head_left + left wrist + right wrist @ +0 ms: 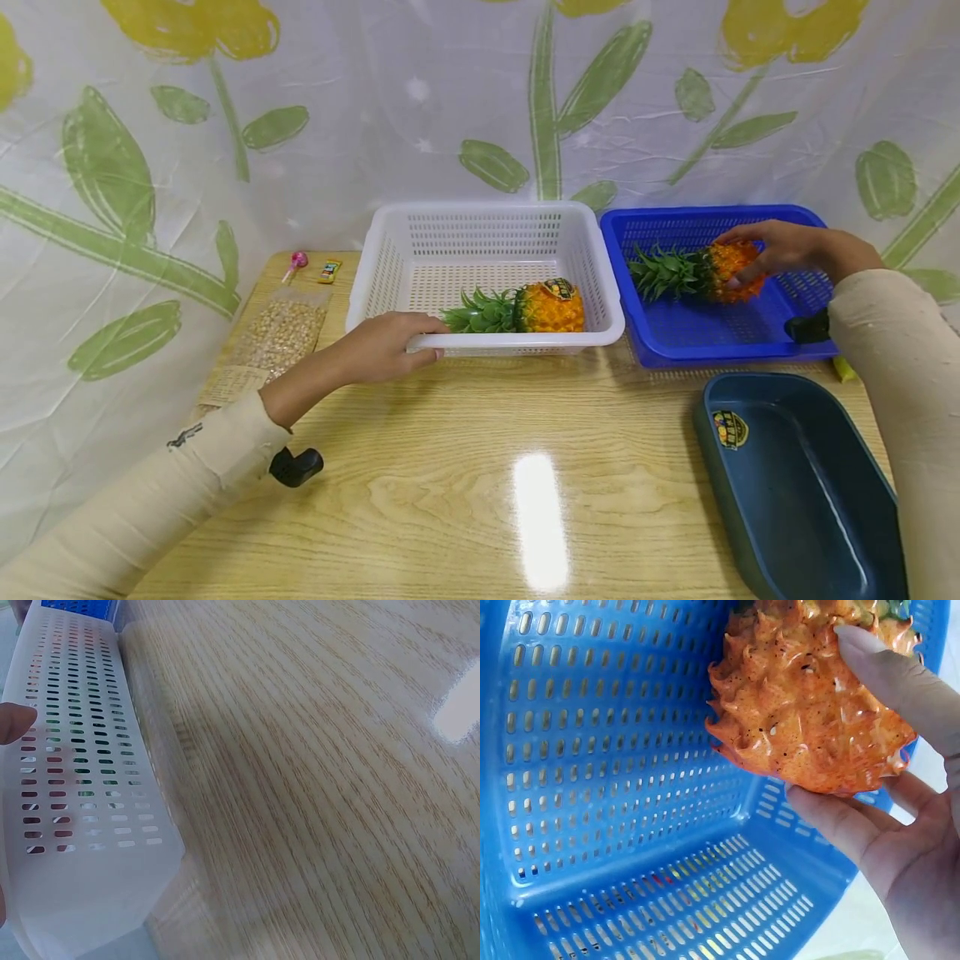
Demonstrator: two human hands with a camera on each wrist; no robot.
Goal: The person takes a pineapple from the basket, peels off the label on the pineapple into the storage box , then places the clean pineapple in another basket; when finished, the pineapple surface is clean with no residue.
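Observation:
My left hand [393, 346] grips the front rim of a white perforated basket [480, 340], thumb outside and fingers over the edge. Inside that basket lies a pineapple [553, 308] with a dark label, its green crown pointing left toward my fingers. In the left wrist view the thumb [15, 722] presses the slotted wall. Over the blue basket [712, 354], my right hand [787, 250] holds a second pineapple [810, 705] by its orange body, thumb on one side and fingers beneath the base. Its crown [663, 273] points left within the blue basket.
An empty-looking dark teal tub [810, 483] with a label stands at front right. At the left are a bag of pale kernels [281, 333], a pink lollipop [298, 260] and a small yellow packet [328, 271]. A floral curtain [322, 183] hangs behind the wooden table [420, 483].

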